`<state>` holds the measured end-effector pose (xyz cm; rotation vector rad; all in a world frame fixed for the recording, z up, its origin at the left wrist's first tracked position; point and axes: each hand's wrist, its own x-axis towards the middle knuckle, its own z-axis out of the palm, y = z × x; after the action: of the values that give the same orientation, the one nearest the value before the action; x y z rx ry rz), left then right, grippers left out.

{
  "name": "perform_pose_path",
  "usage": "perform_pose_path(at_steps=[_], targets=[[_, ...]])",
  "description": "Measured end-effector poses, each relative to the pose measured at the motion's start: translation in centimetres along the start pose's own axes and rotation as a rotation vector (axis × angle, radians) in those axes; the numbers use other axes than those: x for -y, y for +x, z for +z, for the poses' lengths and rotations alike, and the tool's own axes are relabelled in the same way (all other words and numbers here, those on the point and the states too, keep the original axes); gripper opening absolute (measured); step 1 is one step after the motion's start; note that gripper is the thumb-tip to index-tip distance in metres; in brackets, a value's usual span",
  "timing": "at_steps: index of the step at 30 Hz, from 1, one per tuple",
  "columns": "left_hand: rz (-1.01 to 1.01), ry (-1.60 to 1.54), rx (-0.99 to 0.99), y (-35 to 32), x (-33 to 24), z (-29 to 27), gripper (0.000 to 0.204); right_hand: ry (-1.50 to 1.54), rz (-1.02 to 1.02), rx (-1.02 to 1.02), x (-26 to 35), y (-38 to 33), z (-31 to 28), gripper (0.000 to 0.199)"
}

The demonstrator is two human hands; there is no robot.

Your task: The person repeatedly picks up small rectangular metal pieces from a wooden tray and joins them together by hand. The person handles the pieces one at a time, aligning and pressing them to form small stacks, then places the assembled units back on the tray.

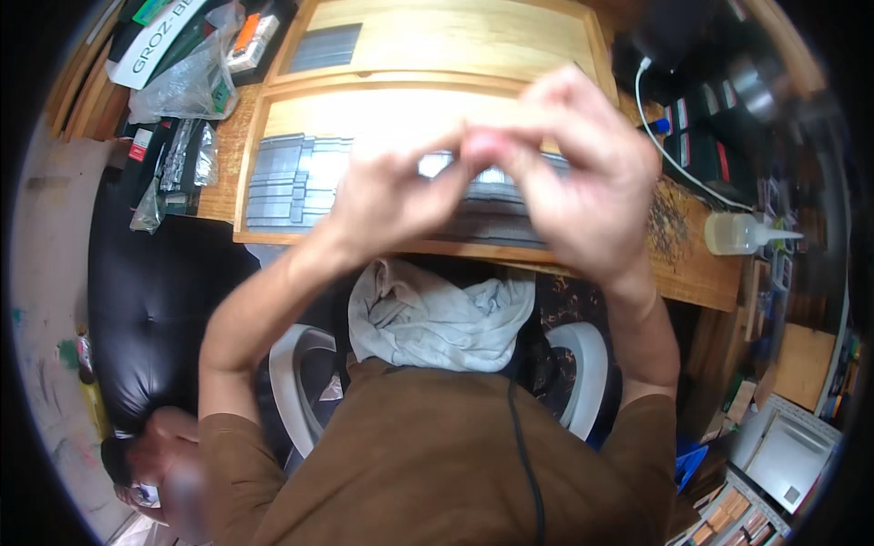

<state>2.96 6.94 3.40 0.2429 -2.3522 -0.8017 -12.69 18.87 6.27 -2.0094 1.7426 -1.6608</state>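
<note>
Both hands are raised over a shallow wooden tray (238,214), fingertips meeting in front of me. My left hand (387,196) is closed, with thumb and index finger pressed together. My right hand (583,168) is likewise closed in a pinch against the left one's fingertips. Whatever lies between them is hidden and blurred by glare. Beneath the hands, rows of thin grey metal strips (278,187) lie overlapping in the tray. In the tray's far section, a smaller bundle of grey strips (326,48) sits at the left, beside bare pale wood.
Small dark bits (669,223) are scattered on the tabletop at right, near a squeeze bottle (731,234) and a white cable (657,146). A plastic bag (187,96) lies far left. A crumpled pale cloth (437,318) rests on my lap. Another person (168,446) is at lower left.
</note>
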Motion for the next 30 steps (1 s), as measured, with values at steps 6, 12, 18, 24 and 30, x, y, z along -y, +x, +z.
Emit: perform_pose_path(at_steps=[6,12,18,24,30], targets=[[-0.164,-0.537,0.066,3.8,9.0,2.7,0.022,0.206,0.185,0.046,-8.7,3.0,3.1,0.010],[-0.291,-0.612,0.146,4.2,9.7,2.3,0.019,0.346,0.375,0.036,-10.2,2.5,4.2,0.010],[-0.357,-0.586,0.219,5.4,8.2,0.9,0.017,0.383,0.436,0.040,-9.7,2.8,3.7,0.013],[-0.739,-0.856,0.601,1.9,-4.2,-5.2,0.020,0.690,0.664,0.126,3.2,-1.0,-1.1,0.020],[-1.197,-1.235,0.730,-9.4,-3.6,1.1,0.023,1.105,1.319,0.102,5.7,-15.5,2.3,0.029]])
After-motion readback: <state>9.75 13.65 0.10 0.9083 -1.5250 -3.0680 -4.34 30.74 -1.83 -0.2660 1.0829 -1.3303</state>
